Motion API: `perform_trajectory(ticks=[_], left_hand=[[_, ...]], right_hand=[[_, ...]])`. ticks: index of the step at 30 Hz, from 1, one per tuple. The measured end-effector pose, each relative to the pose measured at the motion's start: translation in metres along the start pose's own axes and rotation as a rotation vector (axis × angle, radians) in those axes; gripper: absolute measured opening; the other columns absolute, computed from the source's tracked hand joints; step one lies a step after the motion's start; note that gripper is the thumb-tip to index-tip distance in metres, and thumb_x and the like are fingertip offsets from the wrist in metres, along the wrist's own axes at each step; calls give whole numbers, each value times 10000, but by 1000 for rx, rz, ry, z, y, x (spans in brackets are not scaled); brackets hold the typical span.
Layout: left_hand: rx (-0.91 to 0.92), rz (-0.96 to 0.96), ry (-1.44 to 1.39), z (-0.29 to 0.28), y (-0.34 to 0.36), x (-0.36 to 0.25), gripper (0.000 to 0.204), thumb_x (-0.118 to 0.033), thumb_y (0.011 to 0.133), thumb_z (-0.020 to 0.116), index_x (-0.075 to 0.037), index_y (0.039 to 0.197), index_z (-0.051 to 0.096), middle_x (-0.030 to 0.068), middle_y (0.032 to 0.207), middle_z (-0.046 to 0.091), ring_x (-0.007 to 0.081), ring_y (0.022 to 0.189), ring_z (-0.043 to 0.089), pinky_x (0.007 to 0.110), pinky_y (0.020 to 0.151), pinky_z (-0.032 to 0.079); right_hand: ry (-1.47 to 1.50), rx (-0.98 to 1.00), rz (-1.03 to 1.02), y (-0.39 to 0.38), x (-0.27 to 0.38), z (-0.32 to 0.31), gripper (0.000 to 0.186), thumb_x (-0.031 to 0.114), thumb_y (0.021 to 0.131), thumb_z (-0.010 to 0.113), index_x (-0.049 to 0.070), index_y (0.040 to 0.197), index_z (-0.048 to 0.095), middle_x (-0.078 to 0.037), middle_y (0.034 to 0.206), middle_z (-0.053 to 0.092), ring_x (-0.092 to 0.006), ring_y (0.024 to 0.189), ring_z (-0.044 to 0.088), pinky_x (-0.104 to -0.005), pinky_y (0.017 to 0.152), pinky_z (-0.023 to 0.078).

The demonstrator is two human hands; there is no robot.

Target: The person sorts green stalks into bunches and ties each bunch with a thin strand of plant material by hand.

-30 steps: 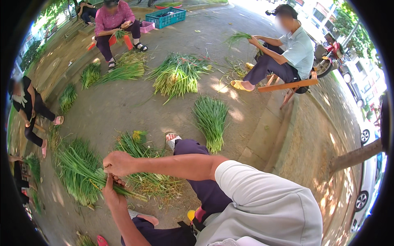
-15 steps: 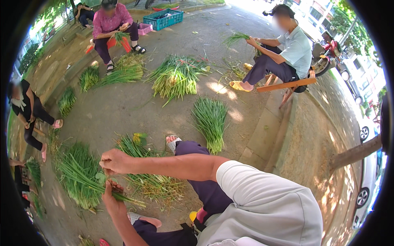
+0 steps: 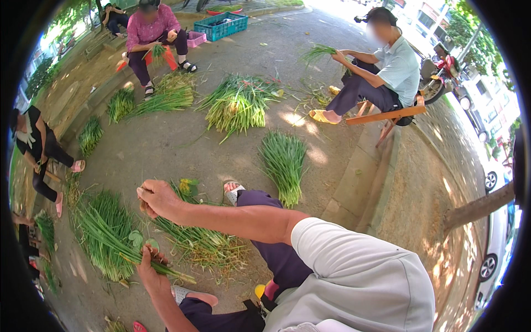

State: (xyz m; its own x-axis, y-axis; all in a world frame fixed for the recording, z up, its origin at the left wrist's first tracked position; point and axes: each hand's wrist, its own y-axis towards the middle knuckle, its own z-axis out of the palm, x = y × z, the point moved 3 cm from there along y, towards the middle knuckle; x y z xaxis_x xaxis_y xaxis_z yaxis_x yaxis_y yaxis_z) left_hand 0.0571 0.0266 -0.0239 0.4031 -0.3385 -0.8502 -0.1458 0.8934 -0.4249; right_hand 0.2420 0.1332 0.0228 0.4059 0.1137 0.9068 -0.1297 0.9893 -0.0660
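Note:
My left hand [image 3: 151, 266] is closed round a small bunch of garlic chives [image 3: 113, 242], with the pale stem ends poking out below toward my feet. Small round green leaves [image 3: 135, 238] stand among the blades beside that hand. Just above, my right hand [image 3: 160, 200] hangs in the air apart from the bunch, its fingers pinched together; whatever they hold, if anything, is hidden. Under the held bunch lies a big heap of chives [image 3: 113, 213]. Another pile [image 3: 207, 243], mixed with yellowed straw, lies between my feet, partly covered by my right forearm.
Ahead stands a neat chive bundle [image 3: 282, 166], with a larger pile [image 3: 238, 105] beyond it. One person [image 3: 395, 66] sits on a wooden bench at right, another [image 3: 152, 33] at the far left, both handling chives. A teal crate [image 3: 221, 26] and a curb [image 3: 381, 182] edge the pavement.
My right hand has lifted up and away from the chives, opening a gap between my hands. The left hand still grips the bunch, which has dipped slightly.

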Motion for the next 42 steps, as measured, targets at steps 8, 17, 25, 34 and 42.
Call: perform_trajectory(ticks=[8,17,25,34,42], left_hand=[[-15,-9,37,-7,-4,0,169,-263,987,631,-101,1030,643,-25,810,590,101,635,544,270,564,452],[32,19,23,-13,-3,1,167,-270,984,639,-103,988,631,-33,783,570,90,580,495,271,525,410],[25,17,11,-13,1,1,176,-273,975,646,-101,999,616,-44,742,485,71,541,355,268,488,284],[-11,29,-12,-15,1,-6,198,-285,972,638,-102,1044,611,-56,733,451,56,530,346,245,477,278],[8,36,-47,-20,3,-14,210,-284,981,630,-95,1072,618,-56,715,441,51,531,370,234,474,290]], right_hand=[[-54,-33,-35,1,13,-10,260,217,1017,500,20,848,524,-55,641,544,-123,458,489,-306,425,399],[-248,26,-95,0,16,-19,256,175,986,562,-1,801,549,-52,590,545,-130,457,508,-316,406,411],[-687,312,-118,-9,-6,-17,313,158,922,636,-29,694,529,-124,622,593,-205,530,578,-392,506,446],[-1227,190,-511,-1,-21,-19,188,135,769,682,-7,704,577,-224,700,627,-410,685,648,-496,565,464],[-1604,416,-386,-4,-30,-20,105,85,642,682,10,712,706,-195,733,690,-352,714,706,-473,561,521]])
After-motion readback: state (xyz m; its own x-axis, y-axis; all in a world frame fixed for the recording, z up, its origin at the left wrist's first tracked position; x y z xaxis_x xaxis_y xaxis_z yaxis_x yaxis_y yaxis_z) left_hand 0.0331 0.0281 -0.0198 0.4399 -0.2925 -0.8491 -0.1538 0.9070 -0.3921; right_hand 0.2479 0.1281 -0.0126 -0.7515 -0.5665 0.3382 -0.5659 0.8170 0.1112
